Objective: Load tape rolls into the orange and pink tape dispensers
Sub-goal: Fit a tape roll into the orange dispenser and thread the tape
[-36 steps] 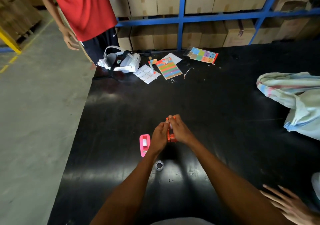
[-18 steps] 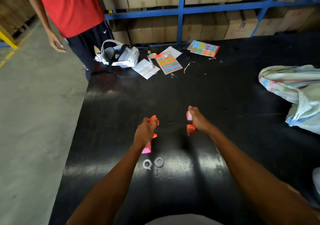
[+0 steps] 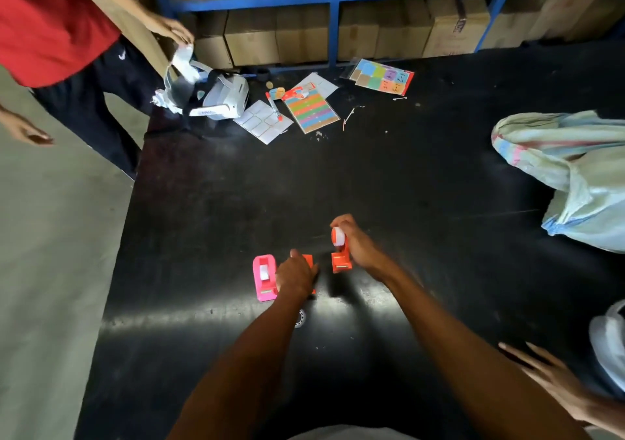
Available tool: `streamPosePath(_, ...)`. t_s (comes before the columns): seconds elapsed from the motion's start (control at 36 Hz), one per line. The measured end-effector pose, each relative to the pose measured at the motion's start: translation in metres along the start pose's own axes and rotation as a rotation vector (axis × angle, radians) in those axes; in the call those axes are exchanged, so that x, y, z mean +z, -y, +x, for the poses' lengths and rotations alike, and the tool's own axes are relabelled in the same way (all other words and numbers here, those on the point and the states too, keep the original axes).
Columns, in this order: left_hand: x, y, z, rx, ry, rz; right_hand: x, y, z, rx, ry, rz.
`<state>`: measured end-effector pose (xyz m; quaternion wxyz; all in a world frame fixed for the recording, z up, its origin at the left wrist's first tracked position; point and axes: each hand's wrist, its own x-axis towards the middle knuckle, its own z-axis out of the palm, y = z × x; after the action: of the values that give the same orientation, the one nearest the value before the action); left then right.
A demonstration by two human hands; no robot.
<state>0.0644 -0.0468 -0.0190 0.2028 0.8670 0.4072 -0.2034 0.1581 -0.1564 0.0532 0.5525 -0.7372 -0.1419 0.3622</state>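
Big black bench [image 3: 406, 176] with a pink dispenser [image 3: 263, 277] and an orange dispenser [image 3: 341, 263] near the front. Further back there's a white headset [image 3: 220, 98], sticker sheets [image 3: 311, 108] and a colour card [image 3: 382, 76]. A pale sack [image 3: 568, 172] sits on the right.

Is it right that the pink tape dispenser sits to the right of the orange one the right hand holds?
No. The head view shows the pink tape dispenser to the left of the orange tape dispenser held by the right hand, beside the left hand.

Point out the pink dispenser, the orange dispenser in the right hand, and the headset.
pink dispenser [image 3: 263, 278]: head view, on its top face.
orange dispenser [image 3: 341, 261]: head view, on its lower body.
headset [image 3: 226, 100]: head view, on its white front shell.
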Motion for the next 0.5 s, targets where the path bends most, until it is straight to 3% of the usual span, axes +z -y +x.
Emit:
streamPosePath(0.31, 0.019, 0.005, 0.008, -0.075, 0.022, -0.065, 0.008, -0.024, 0.009, 0.072, -0.028, 0.056)
streamPosePath(0.5, 0.020, 0.005, 0.009, -0.085, 0.040, -0.109, 0.008, -0.040, 0.009, -0.049, 0.027, -0.060)
